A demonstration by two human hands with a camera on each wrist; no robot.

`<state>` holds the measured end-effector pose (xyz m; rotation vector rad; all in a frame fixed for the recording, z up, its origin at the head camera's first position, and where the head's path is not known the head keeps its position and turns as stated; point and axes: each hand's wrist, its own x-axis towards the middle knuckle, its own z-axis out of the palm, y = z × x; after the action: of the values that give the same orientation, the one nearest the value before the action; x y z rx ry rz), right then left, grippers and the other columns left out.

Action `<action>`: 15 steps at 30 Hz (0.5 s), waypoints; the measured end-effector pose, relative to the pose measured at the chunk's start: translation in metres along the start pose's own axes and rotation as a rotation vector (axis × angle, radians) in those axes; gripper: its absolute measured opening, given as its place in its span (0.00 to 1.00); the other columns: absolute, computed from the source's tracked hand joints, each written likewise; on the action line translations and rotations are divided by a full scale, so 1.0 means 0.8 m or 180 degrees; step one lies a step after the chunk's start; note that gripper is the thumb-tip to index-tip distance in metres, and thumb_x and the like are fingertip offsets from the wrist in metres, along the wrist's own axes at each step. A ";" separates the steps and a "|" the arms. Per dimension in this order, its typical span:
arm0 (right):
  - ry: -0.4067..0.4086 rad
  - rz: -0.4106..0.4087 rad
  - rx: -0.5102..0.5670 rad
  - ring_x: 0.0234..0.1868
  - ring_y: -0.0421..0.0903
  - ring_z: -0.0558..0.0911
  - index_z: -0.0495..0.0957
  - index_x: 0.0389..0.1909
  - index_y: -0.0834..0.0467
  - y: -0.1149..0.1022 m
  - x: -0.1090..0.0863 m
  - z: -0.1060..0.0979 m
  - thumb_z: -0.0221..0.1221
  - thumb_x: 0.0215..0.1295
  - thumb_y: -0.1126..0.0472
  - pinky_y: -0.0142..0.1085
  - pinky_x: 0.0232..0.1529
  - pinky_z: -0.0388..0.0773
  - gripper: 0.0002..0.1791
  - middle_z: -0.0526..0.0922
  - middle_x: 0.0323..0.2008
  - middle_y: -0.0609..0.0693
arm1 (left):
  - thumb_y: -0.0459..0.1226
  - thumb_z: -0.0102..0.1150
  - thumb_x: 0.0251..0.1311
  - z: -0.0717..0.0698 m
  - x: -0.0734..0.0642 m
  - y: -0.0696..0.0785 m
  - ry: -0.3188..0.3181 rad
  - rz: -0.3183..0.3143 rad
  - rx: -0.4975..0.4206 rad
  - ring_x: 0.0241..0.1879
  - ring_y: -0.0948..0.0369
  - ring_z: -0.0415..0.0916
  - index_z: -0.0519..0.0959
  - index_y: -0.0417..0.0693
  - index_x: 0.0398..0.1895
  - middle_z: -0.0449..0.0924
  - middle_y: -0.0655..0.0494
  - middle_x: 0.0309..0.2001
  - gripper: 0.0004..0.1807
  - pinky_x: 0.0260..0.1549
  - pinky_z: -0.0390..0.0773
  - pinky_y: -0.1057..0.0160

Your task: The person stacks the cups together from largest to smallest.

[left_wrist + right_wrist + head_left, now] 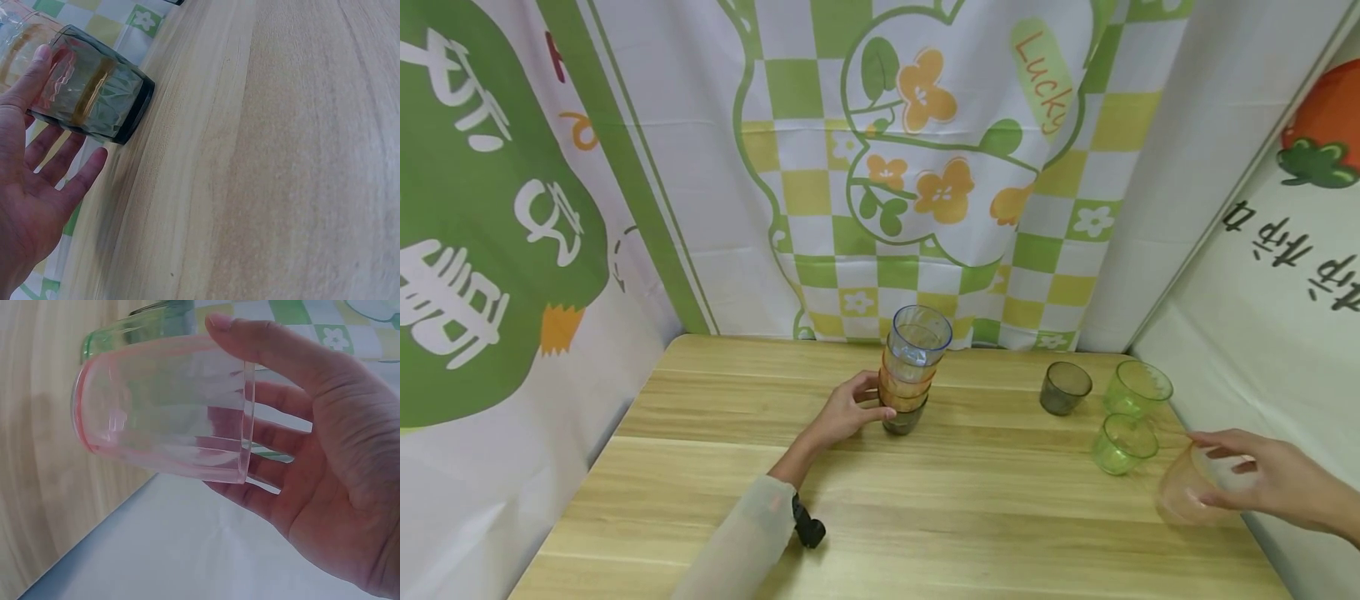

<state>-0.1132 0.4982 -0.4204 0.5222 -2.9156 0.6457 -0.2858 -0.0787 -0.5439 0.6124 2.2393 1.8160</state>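
Note:
A stack of nested clear tumblers point(911, 367) stands toward the back of the table, with a blue-rimmed tumbler on top, amber ones below and a dark grey one at the bottom. My left hand point(850, 408) holds this stack low down, thumb in front and fingers around the far side. In the left wrist view, the grey bottom tumbler point(106, 87) shows beside the thumb. At the table's right edge, my right hand point(1262, 471) grips a pinkish clear tumbler point(162, 406) near its rim, blurred in the head view. Its thumb lies on one side, fingers on the other.
Two green tumblers point(1123, 443) stand close together just left of my right hand. A dark grey tumbler point(1065, 388) is to their left, near the back. The wooden table point(925, 533) meets patterned cloth point(925, 167) at the back and cloth at both sides.

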 end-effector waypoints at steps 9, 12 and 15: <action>0.0128 -0.0197 -0.0038 0.45 0.23 0.80 0.83 0.58 0.55 -0.005 0.004 -0.006 0.85 0.41 0.62 0.28 0.33 0.81 0.38 0.76 0.51 0.17 | 0.42 0.79 0.60 0.001 -0.001 0.002 0.0008 0.0024 -0.0011 0.67 0.44 0.77 0.77 0.52 0.67 0.79 0.50 0.67 0.32 0.67 0.76 0.42; 0.0168 -0.0218 -0.0006 0.45 0.23 0.80 0.82 0.58 0.58 -0.011 0.006 -0.007 0.85 0.42 0.63 0.26 0.34 0.81 0.38 0.76 0.51 0.18 | 0.42 0.79 0.61 0.001 -0.001 0.002 0.0000 0.0031 -0.0019 0.67 0.44 0.77 0.77 0.51 0.67 0.79 0.50 0.67 0.32 0.67 0.77 0.43; 0.0227 -0.0241 0.0003 0.45 0.23 0.80 0.82 0.58 0.61 -0.018 0.009 -0.008 0.85 0.43 0.64 0.23 0.35 0.80 0.37 0.76 0.51 0.18 | 0.41 0.79 0.61 0.001 -0.001 0.003 -0.0008 0.0046 -0.0022 0.67 0.44 0.77 0.77 0.50 0.67 0.79 0.49 0.67 0.32 0.67 0.77 0.43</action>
<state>-0.1149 0.4864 -0.4081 0.5938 -2.8142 0.6424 -0.2839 -0.0780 -0.5421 0.6312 2.2316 1.8280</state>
